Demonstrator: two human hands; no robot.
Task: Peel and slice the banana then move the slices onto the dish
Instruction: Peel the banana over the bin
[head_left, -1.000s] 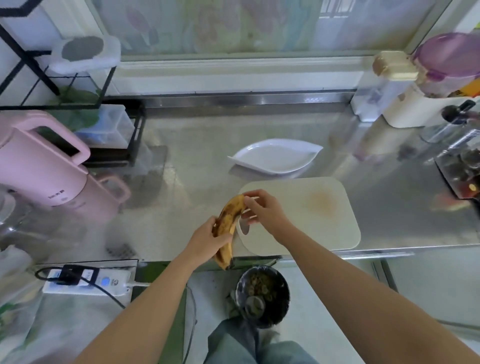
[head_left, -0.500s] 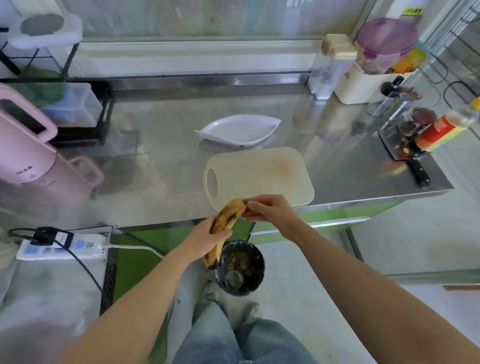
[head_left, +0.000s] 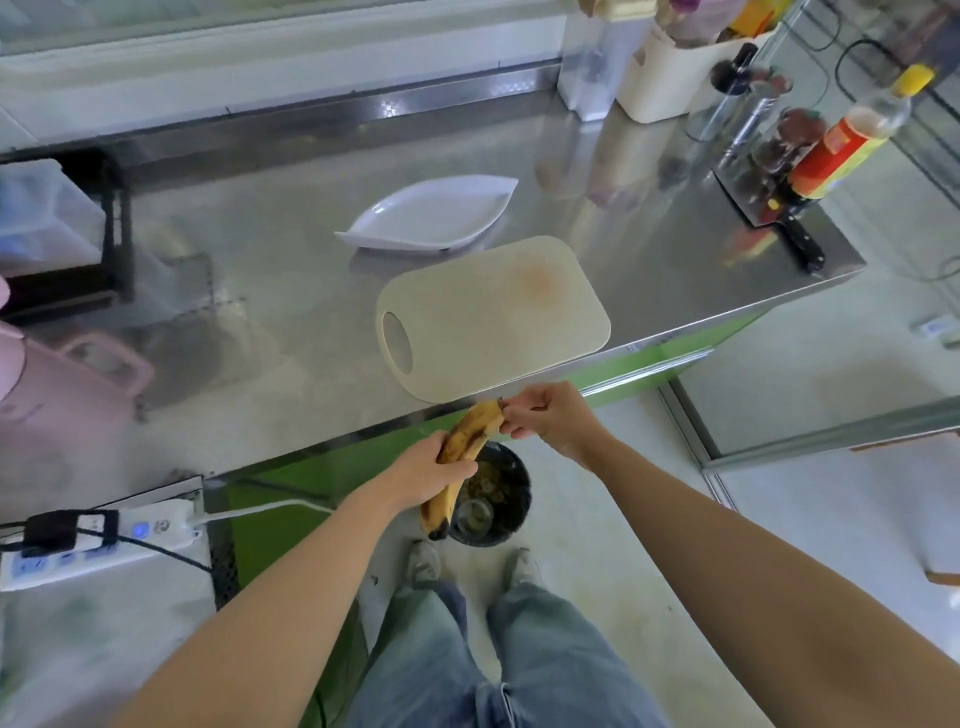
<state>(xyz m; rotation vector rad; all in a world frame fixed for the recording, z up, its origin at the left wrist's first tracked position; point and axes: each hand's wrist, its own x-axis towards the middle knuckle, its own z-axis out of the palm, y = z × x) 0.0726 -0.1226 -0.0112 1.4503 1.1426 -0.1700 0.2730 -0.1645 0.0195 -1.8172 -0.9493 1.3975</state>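
Banana drawn back off the surface and held over the bin, not yet peeled.

The steel surface (head_left: 270, 291) carries the bare cutting board (head_left: 493, 317) at its near edge, with the white dish (head_left: 431, 218) just behind it, empty, and a knife (head_left: 795, 236) well apart at the far right. A second ago the banana (head_left: 470, 434) was over the board's near end. Now it is clear of the surface, in the air above the black bin (head_left: 498, 499) on the floor. The left hand (head_left: 421, 475) grasps its middle with the fingers (head_left: 457, 470) wrapped round it, and the right hand (head_left: 550, 418) has its fingers (head_left: 514, 415) clenched in a pinch on the stem tip. The skin looks unbroken, so this is probably the start of peeling, set up so the skin drops into the bin. Slicing and plating are still to come.
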